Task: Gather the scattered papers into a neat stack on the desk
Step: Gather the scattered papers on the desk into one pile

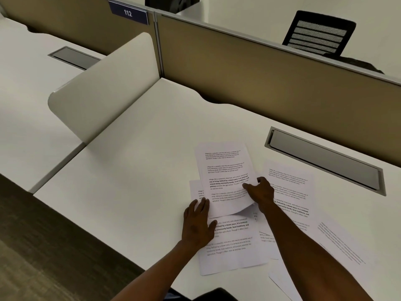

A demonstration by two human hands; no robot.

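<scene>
Papers (227, 192) lie in a loose overlapping spread on the white desk (134, 170), toward its near right portion and in front of the grey cable tray (325, 159) set into the surface. No squared stack exists yet; edges run at several angles. The top sheet (225, 183) sits slightly raised, its near edge curling upward, with a second printed sheet (230, 242) under it and nearer the person. The right-hand sheets (288, 190) lie apart from this cluster, partly covered by the right forearm, and reach toward the desk's right side. The left hand (198, 224) rests flat on the cluster's left margin, fingers extended and only slightly spread, pressing the lower sheets rather than pinching anything. The right hand (261, 193) is at the top sheet's right edge; fingers lie curled over the sheet's face, and the thumb appears to be beneath, so it is judged to be gripping that sheet. The step in hand is judged to be early consolidation: one sheet is being drawn onto the central cluster while the left hand anchors it. The next move calls for laying this sheet square on the one below, then drawing in the right-hand sheets and aligning all edges.
</scene>
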